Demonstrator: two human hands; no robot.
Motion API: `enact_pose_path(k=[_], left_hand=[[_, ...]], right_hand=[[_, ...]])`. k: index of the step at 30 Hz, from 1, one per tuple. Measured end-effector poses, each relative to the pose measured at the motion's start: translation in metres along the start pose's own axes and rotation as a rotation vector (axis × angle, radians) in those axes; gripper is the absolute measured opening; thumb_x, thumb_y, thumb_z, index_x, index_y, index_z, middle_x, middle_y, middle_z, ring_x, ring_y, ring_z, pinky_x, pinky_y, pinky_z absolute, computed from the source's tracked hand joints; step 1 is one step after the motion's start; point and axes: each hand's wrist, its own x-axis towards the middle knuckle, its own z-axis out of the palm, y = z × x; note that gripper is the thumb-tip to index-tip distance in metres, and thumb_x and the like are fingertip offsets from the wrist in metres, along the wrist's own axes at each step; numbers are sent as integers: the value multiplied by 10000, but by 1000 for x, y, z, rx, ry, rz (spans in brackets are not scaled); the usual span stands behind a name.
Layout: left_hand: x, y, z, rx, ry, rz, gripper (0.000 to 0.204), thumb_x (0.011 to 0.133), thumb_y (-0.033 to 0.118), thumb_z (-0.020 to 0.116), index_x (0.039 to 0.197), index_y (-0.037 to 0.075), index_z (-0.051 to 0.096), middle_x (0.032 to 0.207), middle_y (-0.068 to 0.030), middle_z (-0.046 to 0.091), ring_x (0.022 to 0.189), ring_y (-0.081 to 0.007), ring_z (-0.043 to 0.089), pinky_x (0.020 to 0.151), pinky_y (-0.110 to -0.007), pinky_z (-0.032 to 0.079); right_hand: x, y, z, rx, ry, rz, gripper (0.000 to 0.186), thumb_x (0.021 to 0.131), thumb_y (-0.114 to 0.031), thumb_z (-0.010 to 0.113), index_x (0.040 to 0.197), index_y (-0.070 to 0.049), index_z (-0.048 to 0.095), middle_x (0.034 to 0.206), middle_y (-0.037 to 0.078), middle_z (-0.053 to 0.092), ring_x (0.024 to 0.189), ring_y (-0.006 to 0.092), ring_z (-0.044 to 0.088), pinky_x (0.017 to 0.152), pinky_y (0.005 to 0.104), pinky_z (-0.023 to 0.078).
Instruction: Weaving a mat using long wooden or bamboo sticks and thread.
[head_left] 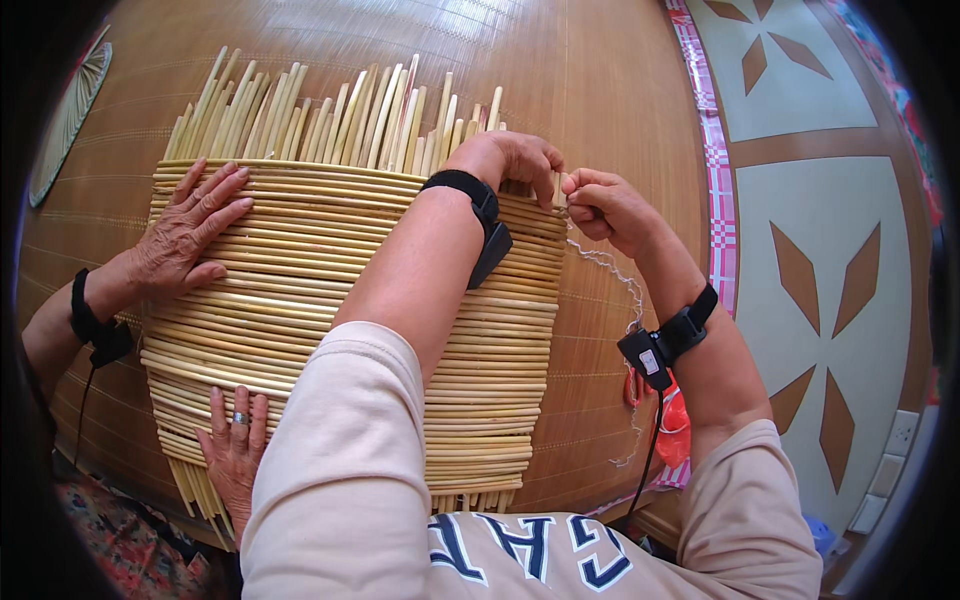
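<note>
Co-worker's upper hand point(192, 240): spread on the left part of the stick mat point(290, 275), which we see lying flat on a brown surface point(620, 60).
Co-worker's lower hand point(236, 455): resting near the mat's bottom edge.
Left hand point(522, 165): we reach across the mat, wrist bent, fingers curled down at its upper right corner; we cannot tell what this grip pinches.
Right hand point(612, 212): elbow bent, grip pressed together just beside the left.
White thread point(633, 290): trailing below; we seem to be binding this edge, which likely calls for steady tension next.
</note>
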Motion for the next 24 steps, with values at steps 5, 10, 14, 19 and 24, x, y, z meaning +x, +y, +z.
enact_pose_path(k=[5, 10, 14, 19, 24], left_hand=[[5, -4, -1, 61, 16, 60, 350, 625, 94, 698, 955, 104, 581, 678, -37, 571, 585, -153, 532, 495, -307, 415], [5, -5, 0, 18, 11, 59, 372, 616, 52, 685, 970, 95, 578, 672, -37, 581, 541, -133, 540, 464, -283, 411], [7, -9, 1, -10, 30, 60, 383, 621, 44, 683, 986, 90, 579, 689, -34, 589, 545, -135, 547, 468, -274, 418], [12, -9, -2, 64, 23, 77, 353, 631, 49, 686, 968, 88, 591, 735, -35, 614, 603, -145, 578, 507, -273, 451], [11, -11, -1, 29, -3, 87, 328, 633, 58, 693, 947, 85, 599, 752, -42, 624, 614, -165, 585, 524, -292, 463]], right_hand=[[2, 7, 3, 128, -63, 3, 70, 815, -43, 485, 869, -88, 478, 595, -3, 430, 421, 46, 298, 351, 192, 175], [-3, 5, 19, -284, 122, -60, 63, 836, -53, 473, 893, -78, 467, 605, -23, 405, 456, 40, 318, 369, 182, 202], [-3, -2, 19, -295, 117, -57, 70, 828, -53, 471, 893, -77, 466, 607, -21, 407, 471, 43, 335, 380, 186, 214], [0, -6, 22, -425, 119, 0, 88, 823, -49, 461, 903, -87, 466, 613, -35, 397, 481, 40, 327, 393, 184, 214], [-1, -8, 27, -453, 110, -14, 76, 845, -55, 461, 912, -90, 465, 623, -44, 389, 504, 36, 336, 408, 178, 225]])
